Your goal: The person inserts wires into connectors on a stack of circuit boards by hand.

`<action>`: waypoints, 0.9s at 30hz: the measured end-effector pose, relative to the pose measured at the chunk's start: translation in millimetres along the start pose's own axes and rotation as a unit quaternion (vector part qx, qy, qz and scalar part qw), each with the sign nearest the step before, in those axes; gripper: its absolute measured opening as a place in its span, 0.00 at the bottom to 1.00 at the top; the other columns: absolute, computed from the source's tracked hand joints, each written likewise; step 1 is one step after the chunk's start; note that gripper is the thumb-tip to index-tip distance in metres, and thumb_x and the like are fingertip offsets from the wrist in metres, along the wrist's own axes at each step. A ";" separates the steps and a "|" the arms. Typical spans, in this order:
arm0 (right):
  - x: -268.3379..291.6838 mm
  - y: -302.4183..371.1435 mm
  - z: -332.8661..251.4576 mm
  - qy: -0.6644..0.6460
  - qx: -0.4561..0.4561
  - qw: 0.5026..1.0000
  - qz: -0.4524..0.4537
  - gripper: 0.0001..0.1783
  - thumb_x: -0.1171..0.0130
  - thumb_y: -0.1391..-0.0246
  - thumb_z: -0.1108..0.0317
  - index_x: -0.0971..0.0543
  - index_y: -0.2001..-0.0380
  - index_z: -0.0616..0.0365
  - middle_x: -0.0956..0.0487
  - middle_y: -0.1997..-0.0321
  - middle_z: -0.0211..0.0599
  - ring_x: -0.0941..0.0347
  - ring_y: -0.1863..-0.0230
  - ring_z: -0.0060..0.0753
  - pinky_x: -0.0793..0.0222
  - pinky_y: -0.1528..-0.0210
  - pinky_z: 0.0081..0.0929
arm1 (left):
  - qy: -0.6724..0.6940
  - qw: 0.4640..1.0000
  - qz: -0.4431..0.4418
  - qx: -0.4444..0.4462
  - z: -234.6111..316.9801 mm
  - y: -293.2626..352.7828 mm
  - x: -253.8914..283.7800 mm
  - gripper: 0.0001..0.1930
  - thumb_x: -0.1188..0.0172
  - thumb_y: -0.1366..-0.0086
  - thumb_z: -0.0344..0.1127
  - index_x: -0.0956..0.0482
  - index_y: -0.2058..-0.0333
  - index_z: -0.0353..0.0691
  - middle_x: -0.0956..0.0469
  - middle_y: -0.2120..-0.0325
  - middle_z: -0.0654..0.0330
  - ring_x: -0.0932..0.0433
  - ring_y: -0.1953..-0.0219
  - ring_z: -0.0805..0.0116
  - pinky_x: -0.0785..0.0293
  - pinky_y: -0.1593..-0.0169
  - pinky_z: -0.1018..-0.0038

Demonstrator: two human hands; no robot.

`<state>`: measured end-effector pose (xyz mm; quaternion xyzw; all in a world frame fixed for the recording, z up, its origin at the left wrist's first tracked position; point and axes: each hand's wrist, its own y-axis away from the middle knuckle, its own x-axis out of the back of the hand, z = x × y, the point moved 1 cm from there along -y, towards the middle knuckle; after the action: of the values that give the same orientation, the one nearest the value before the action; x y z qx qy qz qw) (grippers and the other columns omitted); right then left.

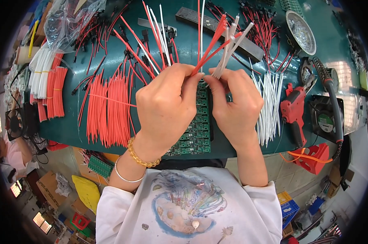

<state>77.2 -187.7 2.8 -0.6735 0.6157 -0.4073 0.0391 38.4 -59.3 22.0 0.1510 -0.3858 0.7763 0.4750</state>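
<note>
My left hand (pixel 167 99) is closed in a pinch on several red wires (pixel 213 40), which fan out upward from between thumb and fingers. Close beside it, my right hand (pixel 237 95) pinches several white wires (pixel 229 51); the red and white wires cross above the fingertips. Below and between both hands lies a green panel of small circuit boards (pixel 199 136), its upper part partly hidden by my hands. A thin red wire and a white wire stand up just behind my fingers; their lower ends are hidden.
Loose red wires (pixel 108 110) lie at left, white wires (pixel 268 107) at right. A dark metal bar (pixel 220 32) rests behind. Farther right are a metal dish (pixel 301 32), a red pistol-shaped tool (pixel 293 110), a soldering iron (pixel 332 101) and a black fan (pixel 324 116). Bundled wires (pixel 49 81) sit far left.
</note>
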 end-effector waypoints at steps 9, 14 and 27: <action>1.1 1.7 1.3 -0.036 -0.049 0.998 -0.016 0.07 0.37 0.57 0.81 0.23 0.71 0.64 0.24 0.78 0.41 0.29 0.77 0.40 0.33 0.76 0.32 | 0.000 1.000 -0.005 0.004 0.1 0.6 -1.3 0.07 0.32 0.46 0.25 0.22 0.71 0.31 0.20 0.78 0.56 0.20 0.78 0.71 0.27 0.75 0.78; 1.0 2.7 2.6 -0.064 -0.071 0.995 0.009 0.06 0.37 0.55 0.81 0.24 0.72 0.64 0.24 0.77 0.41 0.27 0.78 0.38 0.33 0.75 0.30 | 0.016 0.999 -0.014 0.025 2.2 -1.3 0.1 0.07 0.32 0.46 0.25 0.22 0.72 0.31 0.20 0.79 0.57 0.20 0.78 0.74 0.27 0.75 0.79; 5.7 0.5 -1.0 -0.091 -0.080 0.992 0.025 0.06 0.36 0.55 0.80 0.24 0.73 0.65 0.22 0.75 0.41 0.24 0.76 0.35 0.29 0.75 0.26 | 0.001 1.000 -0.013 0.012 0.5 -0.6 -2.6 0.06 0.33 0.46 0.25 0.20 0.70 0.32 0.20 0.79 0.57 0.20 0.78 0.73 0.27 0.74 0.79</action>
<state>75.7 -192.2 6.0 -0.6929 0.6570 -0.2929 0.0509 40.1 -61.1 21.1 0.1610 -0.3735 0.7748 0.4840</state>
